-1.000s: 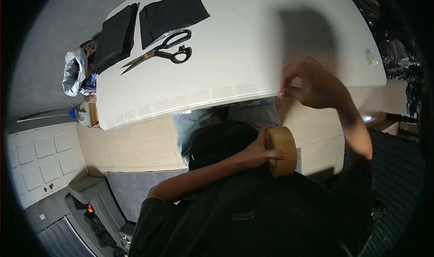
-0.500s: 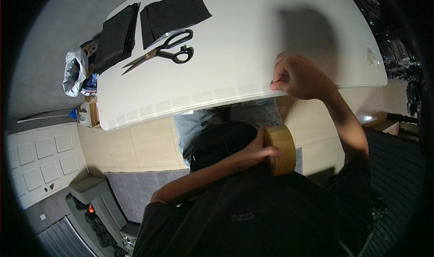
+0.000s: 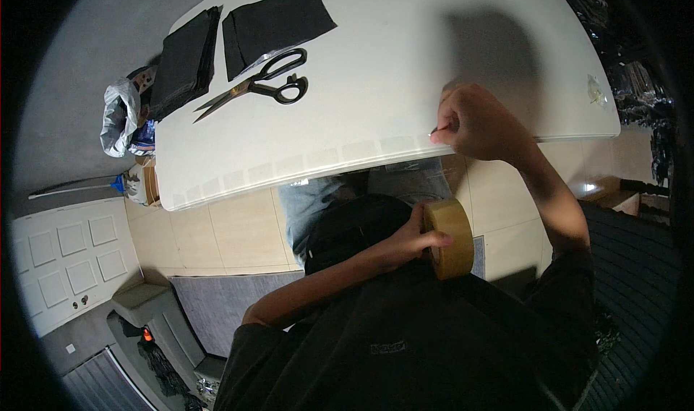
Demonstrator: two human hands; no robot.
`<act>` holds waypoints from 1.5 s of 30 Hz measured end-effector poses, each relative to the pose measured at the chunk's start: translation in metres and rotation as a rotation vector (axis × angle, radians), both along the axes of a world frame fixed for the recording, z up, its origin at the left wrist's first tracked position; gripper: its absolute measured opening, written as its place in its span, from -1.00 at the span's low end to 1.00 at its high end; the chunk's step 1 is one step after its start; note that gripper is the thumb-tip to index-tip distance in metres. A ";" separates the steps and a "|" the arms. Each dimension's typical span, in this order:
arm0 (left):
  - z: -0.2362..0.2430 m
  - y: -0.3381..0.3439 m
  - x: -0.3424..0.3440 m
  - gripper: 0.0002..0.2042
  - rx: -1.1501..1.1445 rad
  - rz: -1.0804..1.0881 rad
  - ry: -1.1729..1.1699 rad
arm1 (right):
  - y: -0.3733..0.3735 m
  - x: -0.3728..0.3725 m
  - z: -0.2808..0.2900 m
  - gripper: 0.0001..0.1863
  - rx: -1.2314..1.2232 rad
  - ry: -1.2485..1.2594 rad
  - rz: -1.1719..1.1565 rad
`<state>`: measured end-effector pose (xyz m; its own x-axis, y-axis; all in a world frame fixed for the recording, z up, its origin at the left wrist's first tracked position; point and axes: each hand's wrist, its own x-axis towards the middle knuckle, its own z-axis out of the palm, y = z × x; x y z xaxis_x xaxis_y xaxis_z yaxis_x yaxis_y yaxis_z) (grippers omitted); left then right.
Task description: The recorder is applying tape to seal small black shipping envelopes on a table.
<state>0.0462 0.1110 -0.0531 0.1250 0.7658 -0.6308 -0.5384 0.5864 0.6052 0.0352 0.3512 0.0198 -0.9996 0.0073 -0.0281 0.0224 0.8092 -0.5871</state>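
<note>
My left hand (image 3: 412, 243) is closed round a wide roll of yellowish-brown tape (image 3: 457, 241), held upright against my body below the table's front edge. Close to that edge, my right hand (image 3: 481, 125) is in a pinch over the white table (image 3: 376, 57). A tiny dark and shiny bit pokes out at its fingertips, too small to name. From under these fingers a row of clear tape pieces (image 3: 329, 156) runs leftward along the edge, each stuck flat beside the other.
Black-handled scissors (image 3: 249, 87) lie at the left of the table. Behind them are a black cloth-like sheet (image 3: 282, 17) and a stack of black sheets (image 3: 184, 64). A silver bag (image 3: 119, 114) stands past the table's left end. A clear scrap (image 3: 595, 91) lies far right.
My right fingertips have shifted slightly left along the table edge, and the shiny bit at them shows more. The left hand keeps its hold on the tape roll.
</note>
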 end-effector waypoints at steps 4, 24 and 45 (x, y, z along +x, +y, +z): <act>-0.004 -0.001 0.001 0.40 -0.006 0.004 -0.008 | -0.002 0.000 -0.002 -0.74 -0.019 0.019 -0.031; -0.017 -0.004 0.004 0.36 0.057 0.039 -0.009 | 0.005 -0.014 0.003 -0.51 -0.004 -0.027 0.072; -0.011 -0.007 -0.002 0.17 0.155 0.033 0.022 | -0.100 -0.221 -0.002 -0.60 0.362 0.216 0.470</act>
<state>0.0445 0.1043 -0.0640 0.0856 0.8576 -0.5071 -0.5415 0.4673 0.6989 -0.1858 0.2515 0.0174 -0.8812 -0.4626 0.0972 -0.4722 0.8521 -0.2258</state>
